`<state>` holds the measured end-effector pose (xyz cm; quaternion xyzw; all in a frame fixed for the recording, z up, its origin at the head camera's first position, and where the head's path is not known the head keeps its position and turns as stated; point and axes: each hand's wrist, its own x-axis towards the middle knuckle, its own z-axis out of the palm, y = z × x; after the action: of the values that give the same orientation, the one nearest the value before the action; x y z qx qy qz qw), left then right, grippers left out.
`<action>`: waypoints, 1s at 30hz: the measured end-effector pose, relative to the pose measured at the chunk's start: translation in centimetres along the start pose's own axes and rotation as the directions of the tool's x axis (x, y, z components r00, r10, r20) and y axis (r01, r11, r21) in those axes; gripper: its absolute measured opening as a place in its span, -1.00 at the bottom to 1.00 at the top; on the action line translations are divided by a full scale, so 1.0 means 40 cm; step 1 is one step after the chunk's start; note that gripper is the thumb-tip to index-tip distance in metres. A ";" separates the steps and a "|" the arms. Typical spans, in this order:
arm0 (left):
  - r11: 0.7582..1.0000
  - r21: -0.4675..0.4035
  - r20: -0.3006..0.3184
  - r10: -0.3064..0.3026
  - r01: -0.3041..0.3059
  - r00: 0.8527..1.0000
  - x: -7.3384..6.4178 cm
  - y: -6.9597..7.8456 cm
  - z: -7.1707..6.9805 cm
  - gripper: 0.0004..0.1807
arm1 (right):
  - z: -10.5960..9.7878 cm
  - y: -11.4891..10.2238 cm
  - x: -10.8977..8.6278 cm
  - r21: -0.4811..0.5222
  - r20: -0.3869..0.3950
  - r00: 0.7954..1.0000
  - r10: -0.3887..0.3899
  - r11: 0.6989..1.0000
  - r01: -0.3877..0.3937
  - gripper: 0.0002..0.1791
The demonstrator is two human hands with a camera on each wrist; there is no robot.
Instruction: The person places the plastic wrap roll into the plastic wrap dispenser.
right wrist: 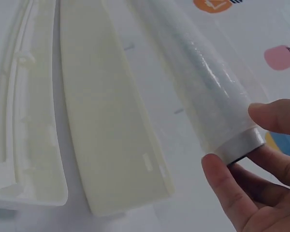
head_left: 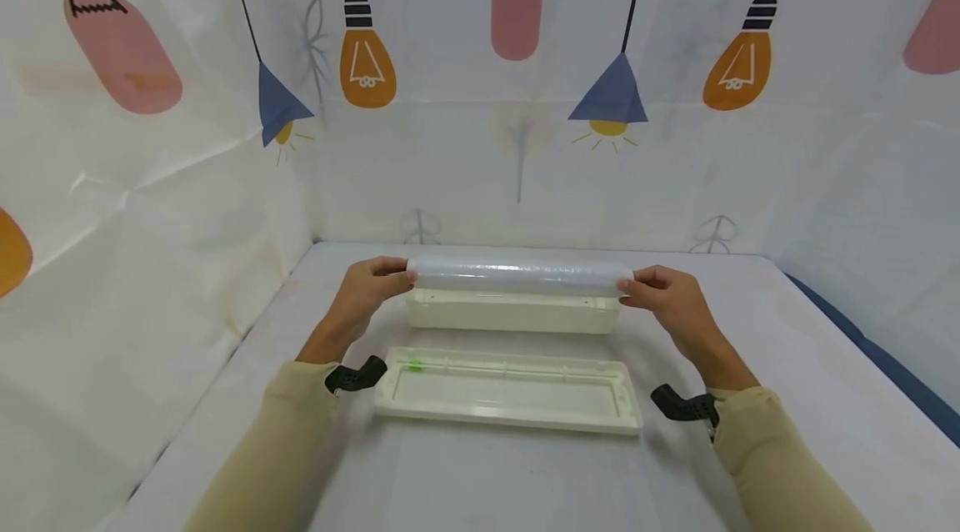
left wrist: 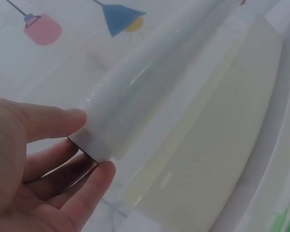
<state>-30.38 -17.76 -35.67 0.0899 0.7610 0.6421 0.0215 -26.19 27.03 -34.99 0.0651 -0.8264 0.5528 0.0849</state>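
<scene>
A roll of cling film [head_left: 517, 274] is held level by both hands, one at each end. My left hand [head_left: 372, 288] grips its left end, with thumb and fingers around the core's rim in the left wrist view. The right hand [head_left: 667, 298] pinches the other end the same way; in the right wrist view the film roll [right wrist: 198, 72] ends in a bare core between thumb and fingers. Just below the roll, from the head, stands a long cream box [head_left: 513, 313]. Its inside is mostly hidden by the roll. Nearer me lies a cream lid [head_left: 510, 393], inner side up.
Both objects stand on a white-covered table [head_left: 480, 482]. White sheets printed with lamps and bulbs [head_left: 367, 69] hang at the back and sides. A black wrist mount [head_left: 356, 374] sits by the left sleeve, another mount [head_left: 682, 404] by the right.
</scene>
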 end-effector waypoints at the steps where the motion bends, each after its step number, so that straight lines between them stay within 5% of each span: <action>1: 1.000 -0.007 -0.003 0.000 0.000 1.000 0.002 -0.002 -0.001 -0.38 | 0.003 0.000 0.003 0.016 -0.005 1.000 -0.002 1.000 0.002 -0.50; 8: 0.999 -0.040 0.014 0.035 -0.035 0.999 0.013 -0.015 0.001 -0.40 | 0.022 0.009 0.019 0.072 -0.026 0.999 0.023 0.997 -0.021 -0.48; 30: 1.000 0.007 0.009 -0.019 0.019 1.000 0.049 -0.015 0.005 -0.46 | 0.036 0.020 0.051 0.090 0.003 0.996 0.088 0.992 -0.088 -0.45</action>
<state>-32.34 -17.34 -36.14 0.0857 0.7639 0.6388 0.0310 -28.42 25.96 -35.81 0.0321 -0.8026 0.5929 0.0576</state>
